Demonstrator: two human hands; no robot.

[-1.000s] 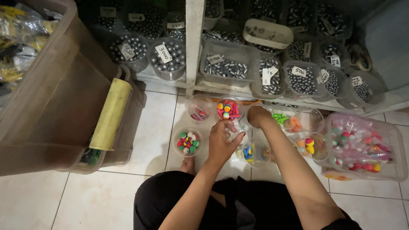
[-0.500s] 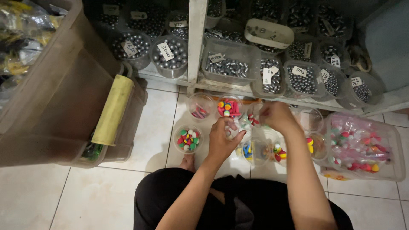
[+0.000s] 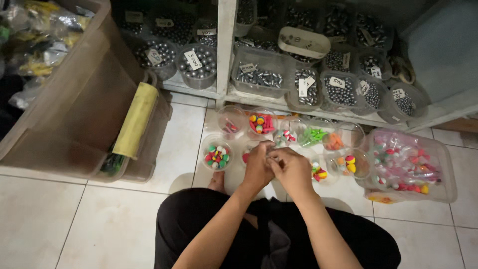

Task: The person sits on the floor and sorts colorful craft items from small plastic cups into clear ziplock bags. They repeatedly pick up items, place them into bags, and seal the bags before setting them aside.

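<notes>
The left hand (image 3: 257,167) and right hand (image 3: 293,169) are brought together, fingertips meeting over something too small to be made out; whether anything is pinched cannot be told. At ten o'clock from the hands a round tub of mixed coloured beads (image 3: 217,156) is set on the tiled floor (image 3: 59,219). At twelve o'clock a tub of pink and yellow pieces (image 3: 262,123) is seen, at three o'clock a clear lidded box (image 3: 438,172), and beyond, shelf tubs of grey metal balls (image 3: 198,65)
</notes>
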